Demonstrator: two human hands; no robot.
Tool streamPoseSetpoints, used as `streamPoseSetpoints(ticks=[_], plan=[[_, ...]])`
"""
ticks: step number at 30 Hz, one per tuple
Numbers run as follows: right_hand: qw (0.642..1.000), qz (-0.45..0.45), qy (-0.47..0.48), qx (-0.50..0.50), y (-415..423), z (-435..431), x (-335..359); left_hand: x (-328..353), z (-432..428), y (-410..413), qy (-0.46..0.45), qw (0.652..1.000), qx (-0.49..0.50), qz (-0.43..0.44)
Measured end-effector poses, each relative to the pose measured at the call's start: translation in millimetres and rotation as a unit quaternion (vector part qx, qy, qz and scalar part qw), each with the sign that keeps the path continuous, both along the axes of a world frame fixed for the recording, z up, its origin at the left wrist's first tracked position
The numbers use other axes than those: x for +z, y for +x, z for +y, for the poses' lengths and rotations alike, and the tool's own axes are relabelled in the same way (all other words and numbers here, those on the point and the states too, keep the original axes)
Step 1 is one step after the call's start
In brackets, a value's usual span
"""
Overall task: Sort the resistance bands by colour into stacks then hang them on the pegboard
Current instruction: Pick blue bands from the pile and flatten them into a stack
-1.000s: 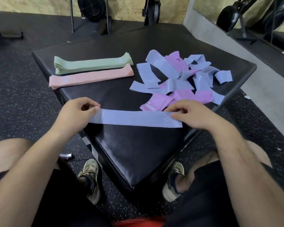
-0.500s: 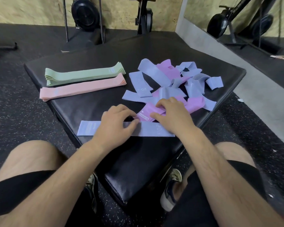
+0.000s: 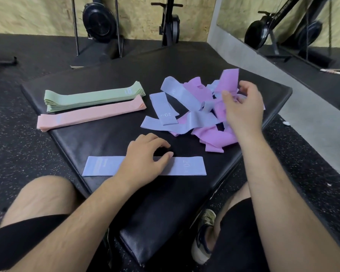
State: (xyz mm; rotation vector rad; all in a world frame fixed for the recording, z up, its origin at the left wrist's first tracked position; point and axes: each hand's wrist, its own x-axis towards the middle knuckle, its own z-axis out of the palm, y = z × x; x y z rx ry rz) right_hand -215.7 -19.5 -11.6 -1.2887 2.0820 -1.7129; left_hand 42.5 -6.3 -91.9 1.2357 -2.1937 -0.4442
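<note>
Our left hand (image 3: 145, 160) rested on the flat lilac-blue band (image 3: 188, 166), fingers loosely arched and the thumb tip pressing the fabric to the tabletop (image 3: 110, 138) near its front edge. Our right hand (image 3: 243, 108) hovered over the unsorted pile (image 3: 185, 107), thumb and fingers pinching a purple band (image 3: 230, 78) that stood up out of the tangle. The green stack (image 3: 90, 98) and pink stack (image 3: 90, 114) lay side by side at far left. We judged the bands light, soft and limp, and likely to drag on their neighbours: take one by an end, draw it free slowly, then flatten it from both ends
</note>
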Motion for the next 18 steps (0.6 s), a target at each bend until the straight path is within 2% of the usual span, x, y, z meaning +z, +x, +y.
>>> streamPoseSetpoints(ticks=[2,4,5,7,8,10,12,18], plan=[[0.991,0.090,0.103,0.002,-4.7,-1.0,-11.3,0.2,2.0,-0.6,0.004,1.000,-0.026,-0.004],[0.970,0.208,0.123,-0.008,0.4,5.4,-19.1,0.3,4.0,-2.0,0.007,0.998,-0.060,-0.028],[0.965,0.234,0.120,0.012,4.8,11.1,-18.9,0.2,4.7,-3.2,0.008,0.996,-0.075,-0.042],[0.959,0.196,0.153,0.134,12.4,24.0,-18.5,0.8,5.6,-5.6,0.006,0.993,-0.102,-0.060],[0.944,0.156,0.197,0.215,16.7,32.3,-18.4,1.1,5.8,-6.2,0.003,0.991,-0.115,-0.069],[0.882,0.136,0.299,0.338,23.9,46.2,-21.9,1.1,5.9,-6.2,-0.003,0.987,-0.137,-0.086],[0.841,0.178,0.352,0.370,26.7,53.0,-28.4,0.2,6.0,-5.8,-0.006,0.985,-0.146,-0.089],[0.843,0.207,0.349,0.352,31.6,56.4,-31.7,-2.2,9.6,-10.5,-0.029,0.989,-0.128,-0.072]])
